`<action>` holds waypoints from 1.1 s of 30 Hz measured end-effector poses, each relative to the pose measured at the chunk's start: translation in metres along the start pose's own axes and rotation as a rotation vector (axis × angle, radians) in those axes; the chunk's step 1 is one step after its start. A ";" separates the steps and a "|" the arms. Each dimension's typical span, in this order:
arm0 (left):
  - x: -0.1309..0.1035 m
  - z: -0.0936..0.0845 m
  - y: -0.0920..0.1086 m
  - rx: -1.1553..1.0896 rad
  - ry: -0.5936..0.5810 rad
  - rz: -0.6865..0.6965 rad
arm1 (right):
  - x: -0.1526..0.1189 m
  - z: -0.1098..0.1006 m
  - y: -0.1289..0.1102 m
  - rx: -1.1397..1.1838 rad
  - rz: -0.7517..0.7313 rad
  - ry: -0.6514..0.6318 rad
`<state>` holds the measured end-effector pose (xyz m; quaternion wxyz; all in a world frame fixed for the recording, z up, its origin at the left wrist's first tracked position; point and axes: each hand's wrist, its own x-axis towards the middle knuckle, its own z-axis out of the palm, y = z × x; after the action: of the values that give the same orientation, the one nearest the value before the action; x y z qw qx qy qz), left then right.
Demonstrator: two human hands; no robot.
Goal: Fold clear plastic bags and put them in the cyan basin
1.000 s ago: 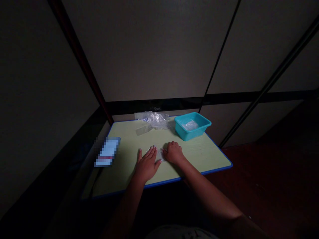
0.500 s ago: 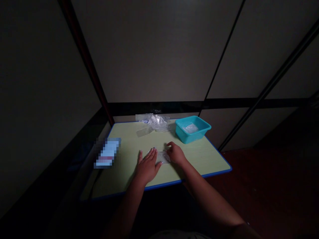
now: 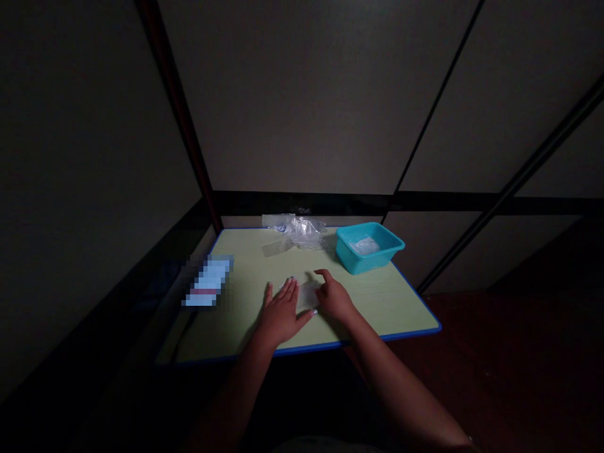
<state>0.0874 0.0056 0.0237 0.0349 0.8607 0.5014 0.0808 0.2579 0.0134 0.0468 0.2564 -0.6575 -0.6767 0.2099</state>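
A small clear plastic bag (image 3: 307, 296) lies flat near the front middle of the table. My left hand (image 3: 282, 313) is spread palm down over the bag's left part, its thumb reaching along the near edge. At the bag's right edge is my right hand (image 3: 336, 298), with the index finger stretched out to the left and the other fingers curled in on the plastic. Part of the bag is hidden under both hands.
A crumpled heap of clear plastic bags (image 3: 304, 231) lies along the back of the table (image 3: 245, 270). To its right stands a turquoise plastic basin (image 3: 363, 263) with a folded clear bag (image 3: 365, 245) inside. A blurred-out pale object (image 3: 208, 281) is at the left edge.
My left thumb has moved right along the bag's near edge. My right index finger has straightened out. The view has shifted slightly.
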 end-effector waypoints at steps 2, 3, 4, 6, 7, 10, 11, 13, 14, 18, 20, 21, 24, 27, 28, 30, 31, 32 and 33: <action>0.001 0.000 0.002 -0.004 -0.014 -0.006 | 0.004 -0.001 -0.004 0.041 -0.028 -0.001; 0.001 0.000 0.002 -0.006 -0.020 -0.010 | 0.006 -0.001 -0.006 0.062 -0.042 -0.002; 0.001 0.000 0.003 -0.007 -0.028 -0.015 | 0.008 -0.001 -0.008 0.080 -0.055 -0.003; 0.002 0.000 0.003 -0.008 -0.048 -0.030 | 0.012 0.000 -0.013 0.111 -0.077 -0.004; 0.002 0.000 0.004 -0.010 -0.059 -0.035 | 0.013 0.000 -0.016 0.121 -0.087 -0.006; 0.002 -0.002 0.005 -0.017 -0.082 -0.028 | 0.017 0.002 -0.026 0.143 -0.119 -0.024; 0.002 -0.003 0.006 -0.020 -0.083 -0.026 | 0.018 0.003 -0.029 0.147 -0.132 -0.033; 0.002 -0.005 0.007 -0.022 -0.083 -0.029 | 0.019 0.006 -0.036 0.150 -0.165 -0.056; 0.002 -0.006 0.008 -0.019 -0.085 -0.034 | 0.020 0.007 -0.039 0.149 -0.185 -0.072; 0.003 -0.010 0.013 0.001 -0.113 -0.053 | 0.025 0.016 -0.050 0.130 -0.264 -0.133; 0.004 -0.012 0.015 0.004 -0.129 -0.064 | 0.028 0.021 -0.053 0.120 -0.293 -0.150; 0.004 -0.012 0.015 0.003 -0.133 -0.068 | 0.029 0.024 -0.054 0.118 -0.305 -0.156; 0.003 -0.011 0.014 -0.005 -0.135 -0.073 | 0.029 0.029 -0.053 0.131 -0.343 -0.165; 0.002 -0.009 0.012 -0.031 -0.132 -0.066 | 0.023 0.031 -0.045 0.153 -0.376 -0.155; 0.001 -0.008 0.011 -0.040 -0.131 -0.057 | 0.019 0.031 -0.042 0.160 -0.393 -0.133; 0.001 -0.007 0.010 -0.049 -0.125 -0.041 | 0.010 0.030 -0.033 0.166 -0.443 -0.048; 0.001 -0.006 0.010 -0.049 -0.119 -0.038 | 0.004 0.029 -0.029 0.162 -0.470 0.005; 0.001 -0.005 0.009 -0.049 -0.109 -0.035 | -0.001 0.029 -0.024 0.149 -0.485 0.056; 0.001 -0.004 0.009 -0.050 -0.099 -0.035 | -0.006 0.028 -0.019 0.126 -0.486 0.090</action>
<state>0.0946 0.0017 0.0290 0.0823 0.8536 0.5120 0.0501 0.2258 0.0075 0.0360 0.3696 -0.4668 -0.7884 0.1546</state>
